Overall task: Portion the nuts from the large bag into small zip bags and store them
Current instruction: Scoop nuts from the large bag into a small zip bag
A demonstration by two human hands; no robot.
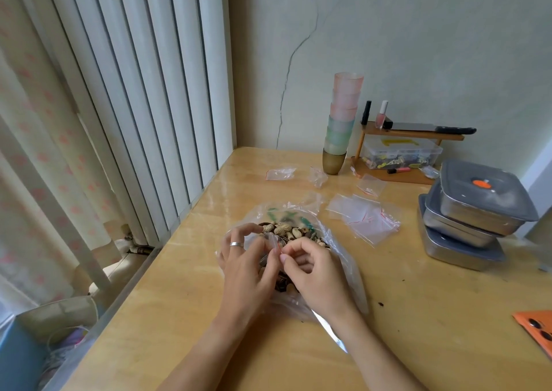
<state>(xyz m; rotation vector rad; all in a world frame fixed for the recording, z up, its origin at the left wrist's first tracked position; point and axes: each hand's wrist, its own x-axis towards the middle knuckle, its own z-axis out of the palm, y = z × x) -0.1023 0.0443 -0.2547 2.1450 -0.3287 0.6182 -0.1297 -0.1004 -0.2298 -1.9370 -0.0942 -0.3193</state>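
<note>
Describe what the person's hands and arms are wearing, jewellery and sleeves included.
The left hand wears a plain silver ring on one finger. The right hand shows no ring. The left forearm and right forearm are bare to the frame edge: no sleeves, watch or bracelet in view.

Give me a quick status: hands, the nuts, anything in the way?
Both hands busy: left hand and right hand pinch small zip bag. Underneath, open large bag, nuts inside. Nothing blocking; spare zip bags beyond.
</note>
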